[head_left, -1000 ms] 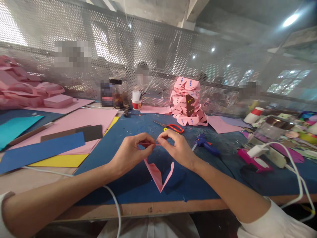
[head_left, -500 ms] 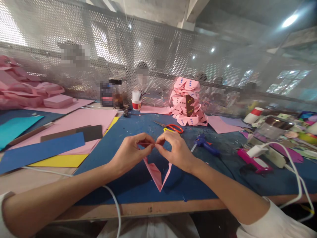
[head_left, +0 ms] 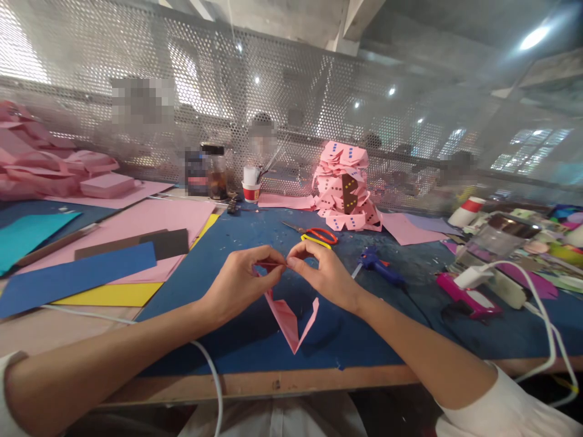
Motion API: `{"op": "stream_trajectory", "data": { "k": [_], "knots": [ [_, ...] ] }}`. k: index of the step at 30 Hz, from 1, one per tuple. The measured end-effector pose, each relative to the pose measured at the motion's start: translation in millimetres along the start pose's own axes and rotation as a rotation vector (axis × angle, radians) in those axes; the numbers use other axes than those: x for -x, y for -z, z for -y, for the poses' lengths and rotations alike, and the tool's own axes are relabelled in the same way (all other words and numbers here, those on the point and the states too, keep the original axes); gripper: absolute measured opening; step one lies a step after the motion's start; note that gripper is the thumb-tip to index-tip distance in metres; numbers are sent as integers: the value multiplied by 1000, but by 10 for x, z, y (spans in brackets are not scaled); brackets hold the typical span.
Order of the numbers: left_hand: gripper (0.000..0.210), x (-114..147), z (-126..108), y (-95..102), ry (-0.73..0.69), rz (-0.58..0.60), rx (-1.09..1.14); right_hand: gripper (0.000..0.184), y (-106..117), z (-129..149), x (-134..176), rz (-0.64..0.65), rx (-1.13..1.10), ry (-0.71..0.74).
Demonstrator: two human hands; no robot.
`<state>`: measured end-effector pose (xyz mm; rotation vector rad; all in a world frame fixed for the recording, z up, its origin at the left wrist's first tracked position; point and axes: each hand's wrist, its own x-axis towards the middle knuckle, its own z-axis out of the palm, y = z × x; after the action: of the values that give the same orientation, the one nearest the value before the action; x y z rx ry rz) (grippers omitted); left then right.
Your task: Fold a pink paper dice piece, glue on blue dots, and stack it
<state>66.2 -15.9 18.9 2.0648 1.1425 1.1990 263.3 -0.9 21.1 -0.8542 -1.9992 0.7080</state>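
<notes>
Between my hands hangs a folded pink paper strip point(head_left: 285, 318), bent into a V with its point down over the blue mat. My left hand point(head_left: 243, 280) pinches its upper left part between thumb and fingers. The fingertips of my right hand point(head_left: 321, 274) are pressed together against the left ones, at a thin edge of the same paper; the fingers largely hide that spot. The V's right end stands free below my right hand. Scissors with red and yellow handles point(head_left: 322, 235) lie just beyond my hands. A blue glue gun point(head_left: 380, 267) rests to the right.
Behind stands a stack of dotted pink folded-paper pieces point(head_left: 341, 188). Pink sheets point(head_left: 136, 221) and a blue strip point(head_left: 82, 276) lie left. A jar point(head_left: 217, 176) and paper cup point(head_left: 251, 191) stand at the back. White cables point(head_left: 549, 321) run at right. Perforated metal screens the far side.
My right hand has shifted slightly right and up, and the right end of the pink paper now shows apart from it. My left hand has hardly moved.
</notes>
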Motion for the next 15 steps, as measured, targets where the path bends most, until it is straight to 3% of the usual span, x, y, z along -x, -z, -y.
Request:
{"op": "stream_trajectory", "data": {
  "k": [15],
  "knots": [
    [11, 6, 14, -9, -32, -13, 2, 7, -16, 49, -25, 97, -183, -117]
  ]
}}
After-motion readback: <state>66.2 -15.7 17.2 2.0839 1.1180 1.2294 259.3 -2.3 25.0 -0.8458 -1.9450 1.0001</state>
